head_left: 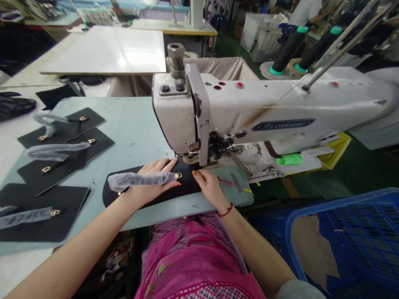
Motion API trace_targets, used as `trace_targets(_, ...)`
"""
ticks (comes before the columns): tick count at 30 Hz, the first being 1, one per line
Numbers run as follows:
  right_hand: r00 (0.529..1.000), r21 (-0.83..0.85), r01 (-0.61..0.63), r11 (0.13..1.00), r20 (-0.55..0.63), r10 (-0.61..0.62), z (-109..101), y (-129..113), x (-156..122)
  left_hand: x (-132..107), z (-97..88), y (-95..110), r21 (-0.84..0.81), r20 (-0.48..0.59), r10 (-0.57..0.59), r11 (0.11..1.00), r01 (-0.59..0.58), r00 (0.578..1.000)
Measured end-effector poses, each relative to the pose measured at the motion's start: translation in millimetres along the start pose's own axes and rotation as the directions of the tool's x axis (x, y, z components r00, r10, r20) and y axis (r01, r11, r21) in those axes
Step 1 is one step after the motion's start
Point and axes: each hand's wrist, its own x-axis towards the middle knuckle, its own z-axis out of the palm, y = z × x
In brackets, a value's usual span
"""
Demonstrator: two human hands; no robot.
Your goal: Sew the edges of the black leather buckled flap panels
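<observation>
A black panel [190, 185] lies on the sewing machine's bed, its far edge under the head of the white sewing machine [174, 112]. My left hand [149, 189] rests flat on the panel with fingers stretched toward the needle area. A handle wrapped in clear plastic [140, 179], with gold-coloured hardware, crosses over the back of that hand. At the panel's right edge, my right hand [209, 187] holds the panel, thumb on top and the other fingers partly hidden. The needle tip and presser foot are largely hidden by the machine head.
Several similar black panels [43, 228] with wrapped handles lie to the left. Pink-handled thread snips [226, 181] lie right of my right hand. A blue plastic basket [293, 220] stands at lower right, a yellow bin [339, 151] behind it. Black thread cones [288, 50] stand behind the machine.
</observation>
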Motion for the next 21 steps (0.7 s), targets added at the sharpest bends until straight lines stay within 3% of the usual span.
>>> trace_targets(11,0.993,-0.023,0.001,1.000,-0.117,-0.003,11.7,4.4,-1.6,-0.9,0.6,-0.6,-0.060,0.023,-0.020,0.998,0.021,1.000)
trace_targets(21,0.997,0.028,-0.005,1.000,-0.080,0.008,8.3,2.3,-1.0,-1.1,0.4,-2.3,-0.045,0.030,-0.017,0.999,0.019,0.999)
